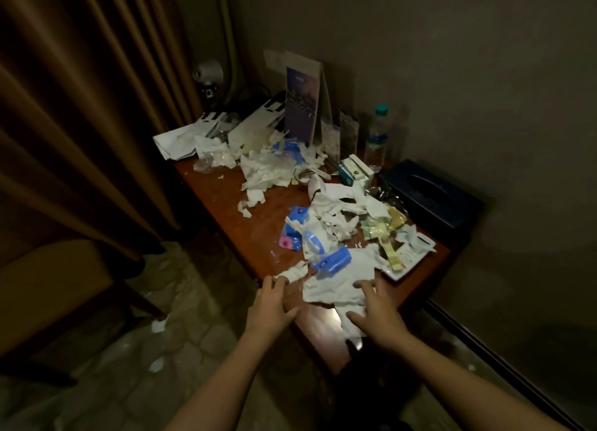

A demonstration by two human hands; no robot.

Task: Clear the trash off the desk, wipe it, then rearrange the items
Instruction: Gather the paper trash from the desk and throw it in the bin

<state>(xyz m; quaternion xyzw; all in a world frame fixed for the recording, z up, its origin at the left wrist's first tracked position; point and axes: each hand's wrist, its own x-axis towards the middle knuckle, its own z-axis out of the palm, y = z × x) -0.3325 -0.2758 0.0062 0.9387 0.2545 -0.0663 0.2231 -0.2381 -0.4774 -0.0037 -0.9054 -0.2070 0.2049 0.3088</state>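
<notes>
Trash-clearing looks barely begun: the glossy brown worktop (258, 236) is strewn with torn, crinkled white paper (261, 175) and stiff blue plastic wrappers (334, 262). The left hand (269, 301) stretches loose, straight fingers (280, 280) onto a crumpled scrap (292, 273) at the near edge. The right hand (376, 314) lies spread flat on the large sheet (336, 290), gripping nothing. Next, I'd say, bunch the soft litter together, sparing bottle (376, 136) and tissue box (429, 191).
</notes>
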